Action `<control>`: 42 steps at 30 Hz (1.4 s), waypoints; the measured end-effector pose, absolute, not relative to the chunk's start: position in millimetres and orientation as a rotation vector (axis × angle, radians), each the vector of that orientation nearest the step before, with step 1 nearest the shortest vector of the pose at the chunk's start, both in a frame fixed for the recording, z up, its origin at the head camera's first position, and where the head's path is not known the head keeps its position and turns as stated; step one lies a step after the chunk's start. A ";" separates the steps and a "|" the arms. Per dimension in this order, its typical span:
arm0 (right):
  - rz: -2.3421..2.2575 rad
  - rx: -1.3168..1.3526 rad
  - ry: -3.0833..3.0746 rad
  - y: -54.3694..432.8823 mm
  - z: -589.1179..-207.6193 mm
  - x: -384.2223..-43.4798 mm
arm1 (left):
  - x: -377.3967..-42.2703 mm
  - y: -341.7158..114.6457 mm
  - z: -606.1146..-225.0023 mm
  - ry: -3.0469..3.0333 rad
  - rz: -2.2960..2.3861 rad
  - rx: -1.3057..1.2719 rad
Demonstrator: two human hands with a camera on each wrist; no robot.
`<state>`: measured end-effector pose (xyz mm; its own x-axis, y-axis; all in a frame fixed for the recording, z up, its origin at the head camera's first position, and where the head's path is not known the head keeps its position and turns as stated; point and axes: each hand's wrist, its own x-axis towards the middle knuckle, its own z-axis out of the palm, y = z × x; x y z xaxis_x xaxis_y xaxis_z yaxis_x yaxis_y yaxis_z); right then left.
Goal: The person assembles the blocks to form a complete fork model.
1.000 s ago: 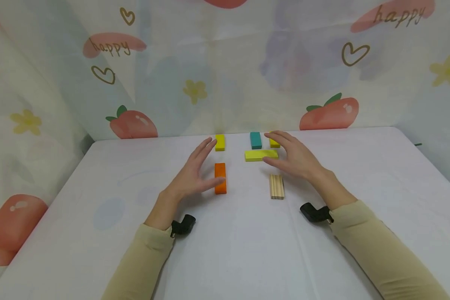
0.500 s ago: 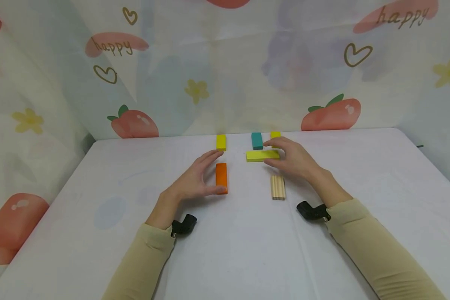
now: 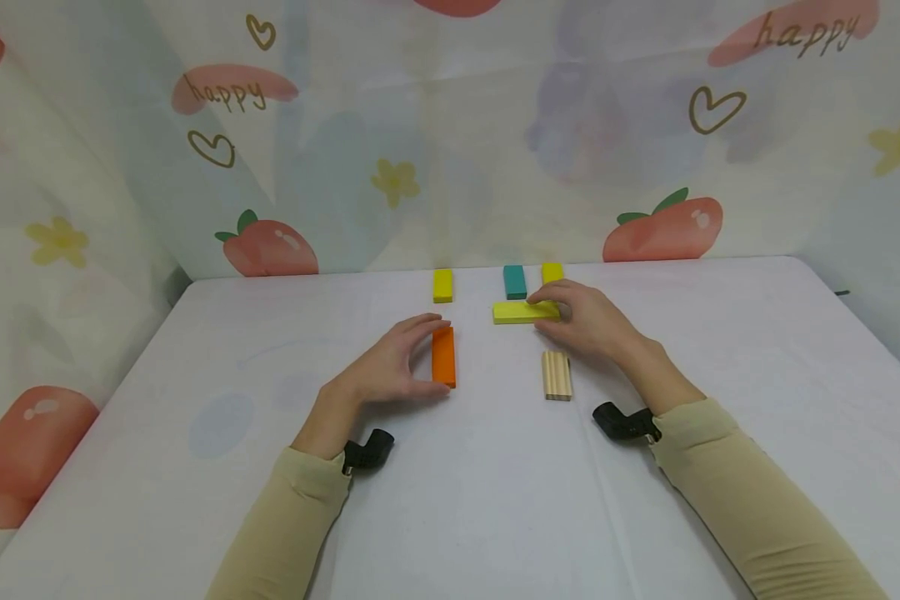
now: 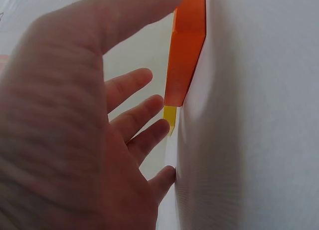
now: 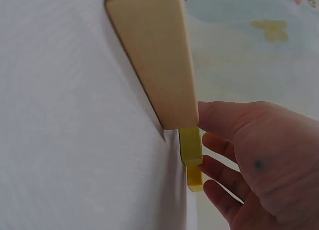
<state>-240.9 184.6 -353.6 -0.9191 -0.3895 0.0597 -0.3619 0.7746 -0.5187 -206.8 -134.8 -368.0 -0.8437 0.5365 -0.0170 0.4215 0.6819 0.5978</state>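
Note:
My left hand (image 3: 382, 362) arches beside an orange block (image 3: 444, 357) lying lengthwise on the table. Its thumb is at the block's near end and its fingertips are by the far end. In the left wrist view the thumb overlaps the top of the orange block (image 4: 187, 53), while the other fingers spread loosely. My right hand (image 3: 592, 317) is over the right end of a yellow-green block (image 3: 516, 313) lying crosswise, index fingertip above it and thumb at its near edge. The right wrist view shows loosely bent fingertips beside the yellow-green block (image 5: 191, 146), level with its top.
A plain wooden block (image 3: 557, 375) with a grooved look lies nearer me, below the right hand. Farther back are a yellow block (image 3: 442, 286), a teal block (image 3: 514, 282) and another yellow block (image 3: 552, 272). A patterned cloth (image 3: 450, 150) hangs behind the white table (image 3: 480, 500).
My left hand has come back toward me, its fingertips moving from beside the yellow block to the orange block's far end. The right hand has drawn its fingers closer around the yellow-green block.

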 end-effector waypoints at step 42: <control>-0.852 -0.507 2.905 183.8 -353.0 -241.4 | -205.7 -133.0 -368.7 2.730 0.809 0.765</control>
<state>-241.4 183.8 -353.0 -0.9429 -0.3322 0.0233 -0.2921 0.7915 -0.5368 -205.7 -133.0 -368.7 -0.8480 0.5287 -0.0372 0.4231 0.7175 0.5534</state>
